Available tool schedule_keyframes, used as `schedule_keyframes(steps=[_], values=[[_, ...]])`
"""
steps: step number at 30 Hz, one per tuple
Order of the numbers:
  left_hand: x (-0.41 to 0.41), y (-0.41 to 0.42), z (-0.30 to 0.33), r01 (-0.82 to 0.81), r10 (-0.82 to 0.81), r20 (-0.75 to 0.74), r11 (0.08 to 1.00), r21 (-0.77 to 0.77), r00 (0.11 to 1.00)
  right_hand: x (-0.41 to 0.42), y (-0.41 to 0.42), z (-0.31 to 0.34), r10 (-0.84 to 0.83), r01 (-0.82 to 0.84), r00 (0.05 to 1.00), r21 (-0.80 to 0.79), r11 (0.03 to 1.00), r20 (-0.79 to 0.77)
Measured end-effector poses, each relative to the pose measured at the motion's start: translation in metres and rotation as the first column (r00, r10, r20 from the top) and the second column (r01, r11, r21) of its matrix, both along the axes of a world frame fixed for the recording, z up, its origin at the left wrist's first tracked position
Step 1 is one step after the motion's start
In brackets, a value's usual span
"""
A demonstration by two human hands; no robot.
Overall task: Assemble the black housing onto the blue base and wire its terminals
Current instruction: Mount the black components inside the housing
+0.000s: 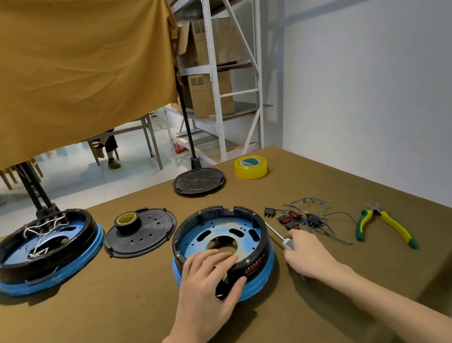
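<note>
The black ring housing [254, 265] sits on the blue base [262, 280] in the middle of the table. My left hand [208, 284] lies over the housing's near rim, fingers inside and thumb on the outer wall, holding it. To the right, my right hand [306, 252] grips the handle of a screwdriver [277, 234] whose shaft lies on the table pointing at the housing. A bundle of switches and blue wires [306, 217] lies just beyond that hand.
At left stands a second black-and-blue unit with white wires [45, 248]. A black perforated cover [141, 233] carries a black tape roll [127, 222]. Farther back are a round black lid [199, 181] and yellow tape [250, 166]. Green-yellow pliers [383, 224] lie at right near the table's edge.
</note>
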State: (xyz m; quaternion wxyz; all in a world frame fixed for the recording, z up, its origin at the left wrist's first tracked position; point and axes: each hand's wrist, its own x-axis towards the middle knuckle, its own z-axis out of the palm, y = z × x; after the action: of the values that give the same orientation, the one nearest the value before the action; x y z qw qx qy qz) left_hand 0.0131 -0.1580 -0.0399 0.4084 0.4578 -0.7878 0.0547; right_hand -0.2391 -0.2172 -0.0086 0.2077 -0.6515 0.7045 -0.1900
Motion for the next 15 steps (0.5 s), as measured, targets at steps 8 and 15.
schedule_keyframes(steps=[8, 15], values=[[0.005, -0.002, 0.002, -0.204, 0.250, -0.380, 0.966, 0.157, 0.891, 0.003, -0.016, -0.006, -0.009, 0.004, 1.000, -0.214, 0.977, -0.021], [0.021, -0.011, 0.004, -0.146, 0.431, -0.585, 0.870, 0.471, 0.687, 0.023, -0.031, 0.005, 0.002, 0.109, 0.956, -0.360, 0.926, 0.295]])
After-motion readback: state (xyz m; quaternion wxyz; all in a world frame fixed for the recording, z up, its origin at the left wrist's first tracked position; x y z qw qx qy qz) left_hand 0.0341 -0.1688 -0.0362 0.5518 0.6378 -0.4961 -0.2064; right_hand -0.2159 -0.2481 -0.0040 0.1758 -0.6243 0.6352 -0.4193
